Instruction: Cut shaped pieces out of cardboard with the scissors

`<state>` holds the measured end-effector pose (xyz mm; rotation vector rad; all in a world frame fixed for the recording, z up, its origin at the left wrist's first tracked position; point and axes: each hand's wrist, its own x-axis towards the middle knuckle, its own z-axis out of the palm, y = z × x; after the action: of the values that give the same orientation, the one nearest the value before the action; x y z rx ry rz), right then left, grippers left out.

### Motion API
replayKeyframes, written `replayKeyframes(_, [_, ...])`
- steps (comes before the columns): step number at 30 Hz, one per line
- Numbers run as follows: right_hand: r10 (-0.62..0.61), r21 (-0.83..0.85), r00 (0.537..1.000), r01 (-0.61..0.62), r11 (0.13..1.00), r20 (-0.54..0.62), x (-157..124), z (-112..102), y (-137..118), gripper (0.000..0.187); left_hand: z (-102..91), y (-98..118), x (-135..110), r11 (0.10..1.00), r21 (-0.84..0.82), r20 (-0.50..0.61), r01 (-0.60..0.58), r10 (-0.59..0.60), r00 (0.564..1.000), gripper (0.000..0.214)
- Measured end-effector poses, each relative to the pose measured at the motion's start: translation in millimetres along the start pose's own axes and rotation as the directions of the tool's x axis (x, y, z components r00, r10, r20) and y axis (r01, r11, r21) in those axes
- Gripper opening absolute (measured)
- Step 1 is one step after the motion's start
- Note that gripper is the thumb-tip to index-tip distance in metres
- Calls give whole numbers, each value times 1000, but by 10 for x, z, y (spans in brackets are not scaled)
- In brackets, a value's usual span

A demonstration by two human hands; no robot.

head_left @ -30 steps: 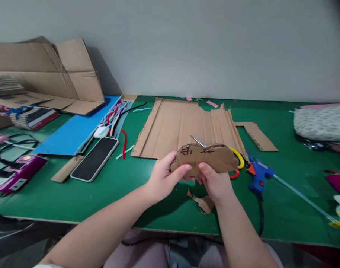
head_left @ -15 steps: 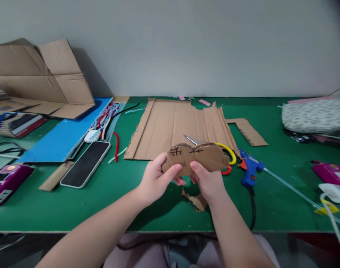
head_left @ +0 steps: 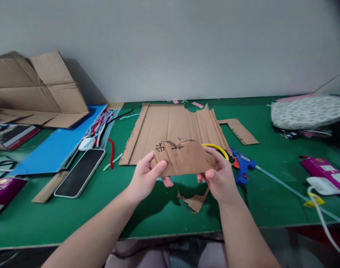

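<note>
A cardboard cutout [head_left: 183,160] with a scalloped top edge and black printed marks is held up over the green table. My left hand [head_left: 147,175] grips its left end, thumb on the front face. Its right end sits in my right hand [head_left: 220,175], the thumb at the lower corner and the fingers behind. Partly hidden behind the cutout are scissors [head_left: 218,149] with a yellow handle; only a blade tip and part of the handle show. A torn cardboard scrap [head_left: 195,203] lies on the table below the hands.
A large cardboard sheet [head_left: 156,126] lies behind the hands. Right of it are an L-shaped cardboard piece [head_left: 244,134] and a blue glue gun [head_left: 243,167]. To the left are a phone [head_left: 80,173], pipe cleaners [head_left: 101,121], a blue board [head_left: 61,145] and a folded cardboard box [head_left: 58,89].
My right hand has shifted from the cutout's lower middle to its right end. The cutout now shows more of its front face. The whole view has turned slightly.
</note>
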<state>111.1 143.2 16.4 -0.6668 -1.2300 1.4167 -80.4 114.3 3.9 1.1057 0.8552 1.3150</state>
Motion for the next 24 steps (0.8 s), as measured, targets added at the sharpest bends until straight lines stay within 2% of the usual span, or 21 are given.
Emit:
replayKeyframes(5, [-28,-31,982,34,999,188,-7,-103,-160,55,-12,19,35,996,-89,75,15,-9,997,22])
replayKeyframes(8, [-28,-19,970,34,999,243,-18,-95,-176,58,-2,16,56,987,-151,113,57,-40,993,23])
replayKeyframes(12, [-47,-16,979,51,999,196,-22,-84,-134,52,-6,-3,63,982,-171,123,78,-58,991,23])
replayKeyframes(18, [-61,-43,987,68,997,147,-15,-75,-124,44,-33,-18,48,986,-161,104,45,-28,994,23])
replayKeyframes(21, [-47,-128,990,64,990,132,-9,-97,-164,39,-68,-3,47,998,-61,66,-31,35,997,20])
replayKeyframes(24, [-55,-308,991,90,947,122,-1,-138,-220,44,-92,35,51,989,94,36,-110,107,994,15])
